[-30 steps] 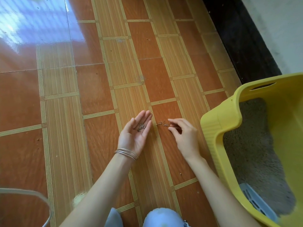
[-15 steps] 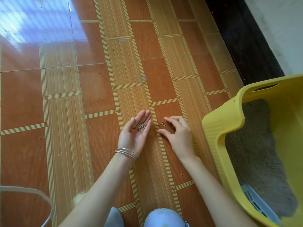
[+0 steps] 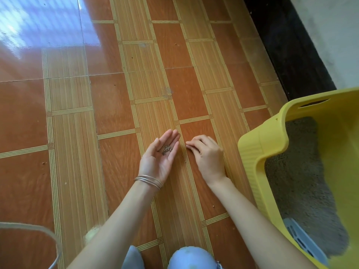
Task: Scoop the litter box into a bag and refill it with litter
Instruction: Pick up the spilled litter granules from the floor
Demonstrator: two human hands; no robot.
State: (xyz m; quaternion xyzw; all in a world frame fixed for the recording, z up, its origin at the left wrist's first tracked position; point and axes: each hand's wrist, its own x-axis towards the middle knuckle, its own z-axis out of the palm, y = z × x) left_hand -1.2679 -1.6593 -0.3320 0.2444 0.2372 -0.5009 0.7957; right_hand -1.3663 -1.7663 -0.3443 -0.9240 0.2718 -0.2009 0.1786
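A yellow litter box [image 3: 258,152] stands on the floor at the right, holding grey litter [image 3: 299,171] and a pale blue scoop [image 3: 303,239] at its near end. My left hand [image 3: 159,158] lies palm up, fingers straight, low over the tiles, with a small heap of spilled litter grains [image 3: 166,149] cupped in it. My right hand [image 3: 207,152] rests palm down on the floor just right of it, fingers curled with their tips at the tile beside my left fingertips. Whether grains are pinched under those tips is hidden.
Glossy orange and striped tan floor tiles [image 3: 116,105] stretch ahead. Stray grains [image 3: 213,206] dot the floor. A thin grey curved rim [image 3: 48,235] shows at the bottom left. A dark skirting strip [image 3: 287,51] runs below the white wall at the upper right. My knees are at the bottom edge.
My right hand swept the loose grains leftwards across the tile to my left fingertips; the small heap on the floor is gone. My left hand stayed palm up.
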